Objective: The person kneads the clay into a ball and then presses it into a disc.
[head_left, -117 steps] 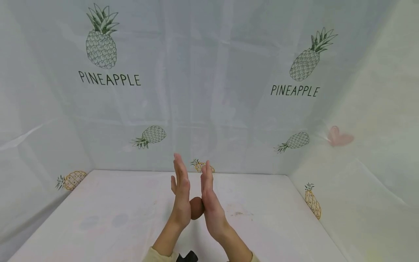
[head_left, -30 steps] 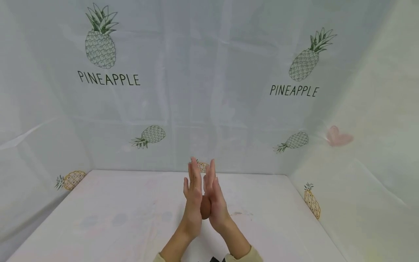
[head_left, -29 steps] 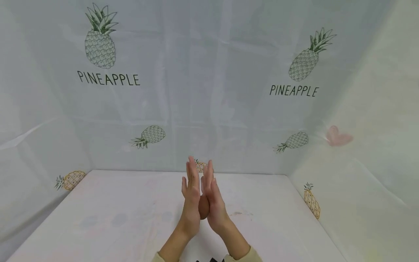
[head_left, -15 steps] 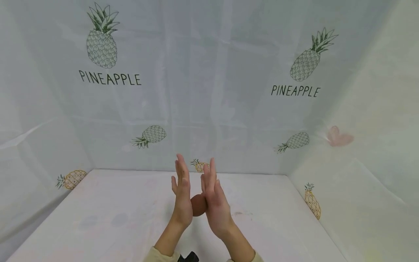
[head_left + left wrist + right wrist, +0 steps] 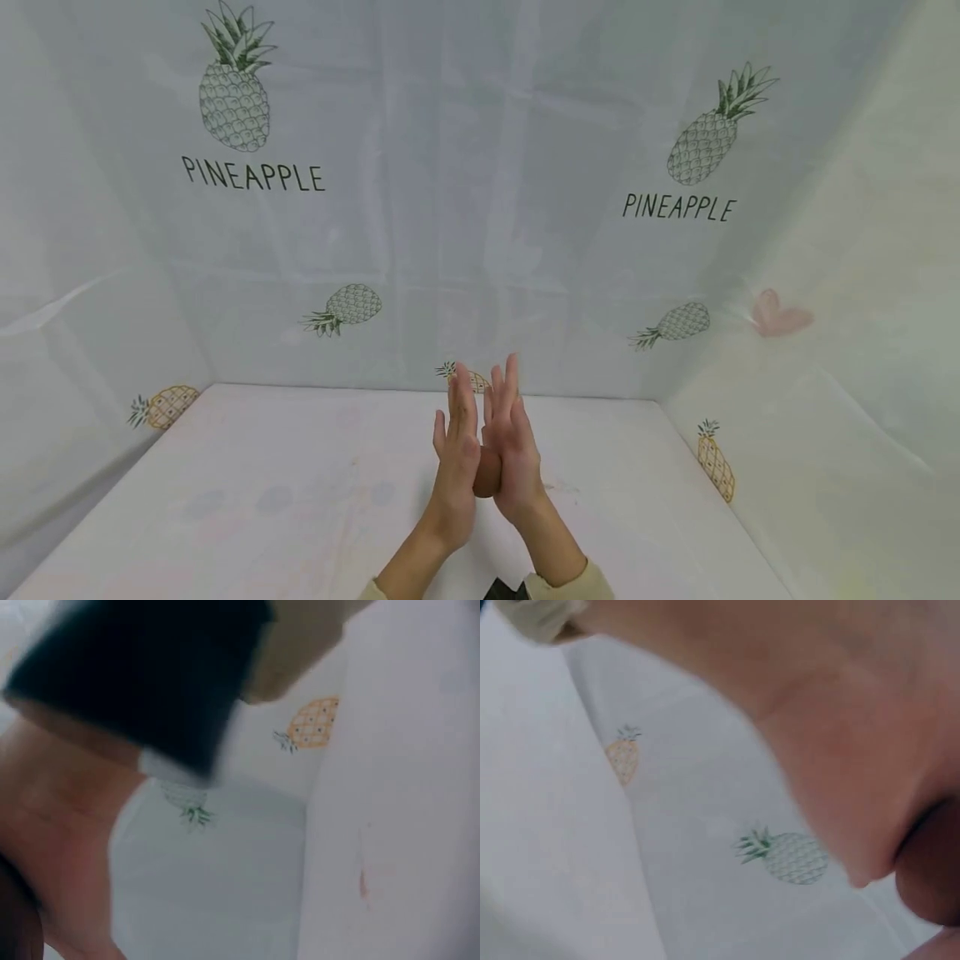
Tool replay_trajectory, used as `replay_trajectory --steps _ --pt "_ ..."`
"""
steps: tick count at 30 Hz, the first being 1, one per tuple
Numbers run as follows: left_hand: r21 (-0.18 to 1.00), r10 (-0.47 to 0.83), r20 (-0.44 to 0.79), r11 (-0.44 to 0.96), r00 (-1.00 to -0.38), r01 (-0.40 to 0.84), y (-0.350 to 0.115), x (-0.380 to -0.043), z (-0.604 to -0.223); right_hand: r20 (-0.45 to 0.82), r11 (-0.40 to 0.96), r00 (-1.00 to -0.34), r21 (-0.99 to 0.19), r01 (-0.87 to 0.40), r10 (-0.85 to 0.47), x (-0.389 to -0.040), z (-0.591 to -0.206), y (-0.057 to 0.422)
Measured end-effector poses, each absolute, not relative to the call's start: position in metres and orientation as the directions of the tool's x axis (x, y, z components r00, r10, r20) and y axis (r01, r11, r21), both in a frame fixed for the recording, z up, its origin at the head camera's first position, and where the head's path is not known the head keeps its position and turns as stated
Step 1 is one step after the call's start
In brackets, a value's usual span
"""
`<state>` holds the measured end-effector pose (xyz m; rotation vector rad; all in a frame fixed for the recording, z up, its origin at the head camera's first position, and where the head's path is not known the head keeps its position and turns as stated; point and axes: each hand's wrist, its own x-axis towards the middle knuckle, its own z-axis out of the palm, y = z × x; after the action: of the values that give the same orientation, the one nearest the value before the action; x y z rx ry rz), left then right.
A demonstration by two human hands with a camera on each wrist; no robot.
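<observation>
A smooth reddish-brown ball (image 5: 487,473), clay-like in look, sits between two upright palms above the table. My left hand (image 5: 456,467) lies along its left side with the fingers straight and pointing up, the thumb apart. From the right, my right hand (image 5: 519,458) presses its palm to the ball, its fingers likewise straight. Part of the ball's right side is hidden by that hand. In the right wrist view the ball (image 5: 934,877) shows at the right edge, against a palm. At the lower left of the left wrist view, it appears dark (image 5: 16,922).
A white table (image 5: 300,467) with faint smudges (image 5: 273,500) lies below the hands. Pineapple-printed sheeting (image 5: 450,208) rises behind it and on both sides. A black wrist device (image 5: 506,589) shows beside the right sleeve (image 5: 573,583).
Both hands keep the ball between the palms while sliding back and forth against each other. Since half a second ago the hands and ball have shifted right, and the palms stand closer together.
</observation>
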<state>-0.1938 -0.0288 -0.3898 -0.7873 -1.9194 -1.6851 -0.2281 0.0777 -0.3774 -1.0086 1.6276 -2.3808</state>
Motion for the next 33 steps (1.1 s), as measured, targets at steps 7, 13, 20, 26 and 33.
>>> replay_trajectory --steps 7,13,20,26,33 --pt "0.743 0.013 0.667 0.058 -0.745 0.667 -0.052 -0.203 -0.385 0.361 -0.314 -0.776 -0.924 -0.220 -0.517 -0.223 -0.387 0.059" --pt "0.765 -0.078 0.644 0.048 -0.761 0.642 -0.073 -0.219 -0.389 0.372 -0.308 -0.751 -0.922 -0.233 -0.546 -0.208 -0.379 0.051" --pt "0.808 -0.049 0.588 0.093 -0.808 0.582 -0.063 -0.223 -0.393 0.504 -0.378 -0.715 -0.858 -0.349 -0.485 -0.203 -0.364 0.062" --pt "0.818 0.047 0.560 0.125 -0.827 0.561 -0.041 -0.215 -0.398 0.562 -0.392 -0.728 -0.818 -0.420 -0.393 -0.211 -0.363 0.075" --pt "0.821 0.124 0.571 -0.050 -0.812 0.569 -0.031 -0.203 -0.395 0.554 -0.322 -0.775 -0.826 -0.463 -0.306 -0.229 -0.378 0.079"
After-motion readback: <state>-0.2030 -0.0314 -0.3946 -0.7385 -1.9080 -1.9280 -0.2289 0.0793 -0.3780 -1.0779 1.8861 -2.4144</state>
